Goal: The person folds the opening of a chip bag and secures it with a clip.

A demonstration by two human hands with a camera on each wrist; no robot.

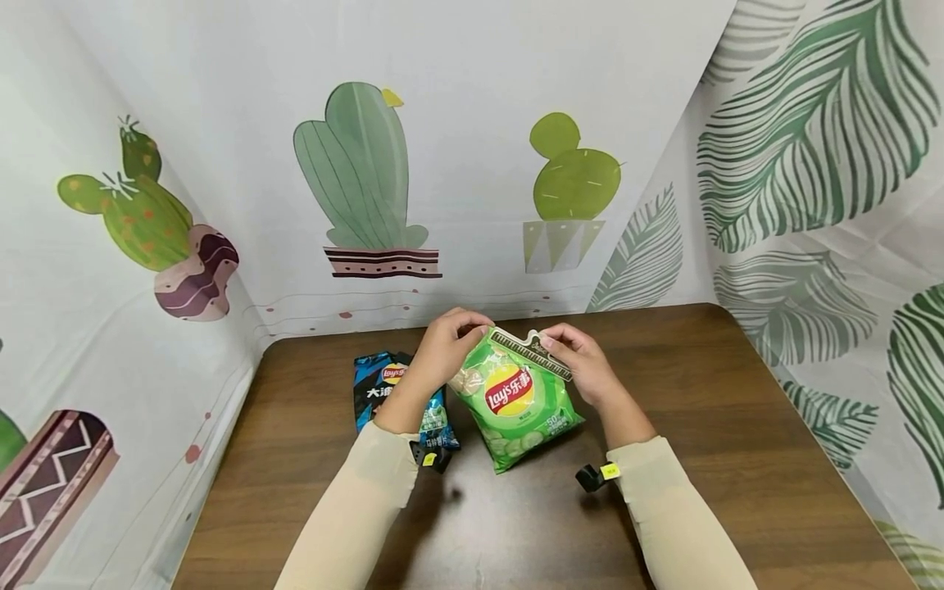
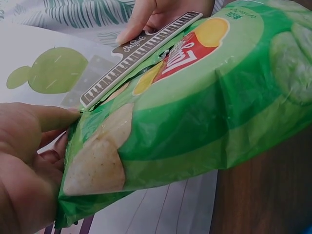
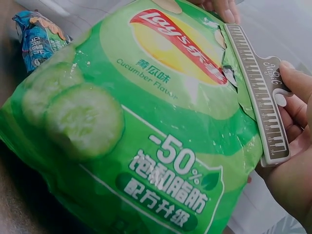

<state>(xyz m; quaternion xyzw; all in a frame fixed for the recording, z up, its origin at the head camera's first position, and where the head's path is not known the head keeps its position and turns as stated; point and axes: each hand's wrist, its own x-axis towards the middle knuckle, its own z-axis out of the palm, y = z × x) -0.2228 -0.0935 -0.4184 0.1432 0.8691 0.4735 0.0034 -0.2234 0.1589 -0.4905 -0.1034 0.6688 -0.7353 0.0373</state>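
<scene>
A green Lay's cucumber chip bag (image 1: 516, 406) stands tilted on the brown table (image 1: 723, 426), its top closed under a long piano-key sealing clip (image 1: 533, 352). My left hand (image 1: 450, 344) pinches the bag's top left corner (image 2: 73, 122) beside the clip's end. My right hand (image 1: 583, 356) grips the clip (image 3: 263, 97) at its handle, thumb on its front. The wrist views show the bag (image 2: 195, 107) (image 3: 136, 141) close up and the clip (image 2: 136, 53) across its top edge.
A blue Lay's bag (image 1: 383, 385) lies flat on the table under my left forearm; it also shows in the right wrist view (image 3: 39, 36). Curtains printed with cacti and leaves surround the table on three sides.
</scene>
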